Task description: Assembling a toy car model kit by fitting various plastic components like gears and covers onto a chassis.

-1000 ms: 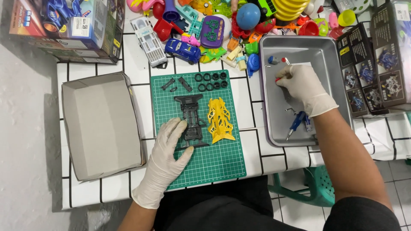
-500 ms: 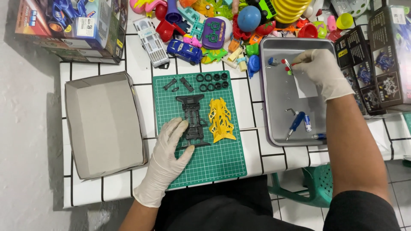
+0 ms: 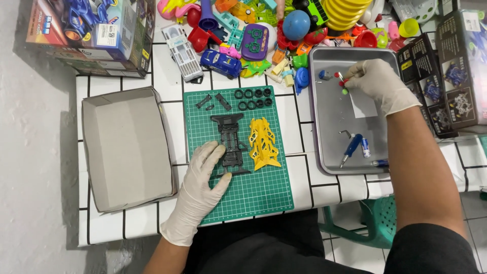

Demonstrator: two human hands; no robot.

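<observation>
Left hand (image 3: 200, 185) flat beside black chassis (image 3: 231, 143); right hand (image 3: 378, 81) pinching red part (image 3: 342, 79).

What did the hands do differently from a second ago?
The right hand moved up toward the far end of the metal tray, fingertips now at the small red and green bits. The left hand stayed resting beside the black chassis on the green mat.

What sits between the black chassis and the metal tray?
In the head view, a yellow car body lies on the green mat between the black chassis and the metal tray, then a strip of white tiled table.
</observation>
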